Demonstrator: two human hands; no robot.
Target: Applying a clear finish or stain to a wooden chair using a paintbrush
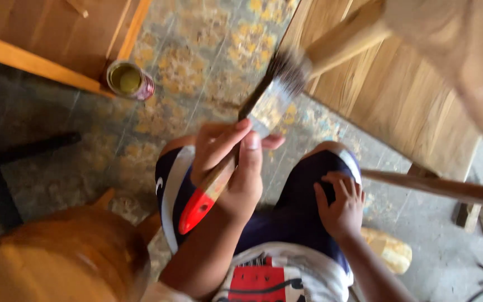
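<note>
At the centre of the head view: one left hand [231, 162], fingers curled tight around the wooden handle of a paintbrush [241, 140], thumb and forefinger pinching near the metal ferrule. The paintbrush runs on a slant from 7 o'clock to 1 o'clock; its red handle tip sits low beside the forearm, its dark bristles, blurred, meet the end of a pale wooden rail [345, 36] toward 1 o'clock. At 4 o'clock from the centre: one right hand [341, 204], fingers loosely spread and lying flat on the right thigh, holding nothing. Under both hands: dark blue shorts [292, 207] with white side stripes, knees pointing toward 12 o'clock; below them a white shirt [269, 274] with a red printed patch. At 10 o'clock: one small round tin [129, 80], open, yellowish liquid inside, standing on the floor just beside an orange-brown plank [34, 64], well apart from the brush. At 2 to 3 o'clock: a slanted panel of light wooden boards [398, 95], the rail being part of the same piece. At 3 o'clock: one thin brown rod [437, 187], crossing near the right knee; whether it touches the knee cannot be told. At 8 o'clock: a rounded orange wooden object [57, 257], blurred. Underneath everything: grey floor [208, 61] with mottled yellow patches
</note>
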